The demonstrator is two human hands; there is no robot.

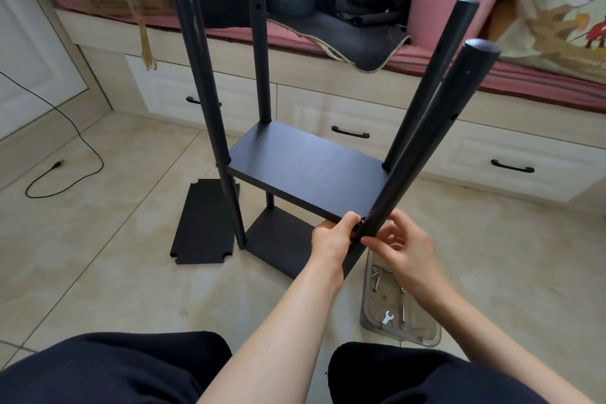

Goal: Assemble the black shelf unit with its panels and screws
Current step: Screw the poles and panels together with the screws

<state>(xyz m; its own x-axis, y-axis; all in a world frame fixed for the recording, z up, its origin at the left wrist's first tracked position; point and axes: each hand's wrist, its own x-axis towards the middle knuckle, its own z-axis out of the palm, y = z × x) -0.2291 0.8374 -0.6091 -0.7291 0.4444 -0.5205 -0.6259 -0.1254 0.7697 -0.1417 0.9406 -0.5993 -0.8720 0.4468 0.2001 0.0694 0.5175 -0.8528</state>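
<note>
The black shelf unit stands on the tiled floor with several round black posts, a raised panel and a bottom panel beneath it. The near right post leans toward me. My left hand grips the front right corner of the raised panel where it meets that post. My right hand pinches the post at the same joint with thumb and fingertips; what sits between them is too small to tell. A loose black panel with notched corners lies flat on the floor to the left.
A clear plastic tray with screws and a small wrench lies on the floor under my right hand. White drawers with black handles run behind the unit. A black cable lies at the left. My knees fill the bottom edge.
</note>
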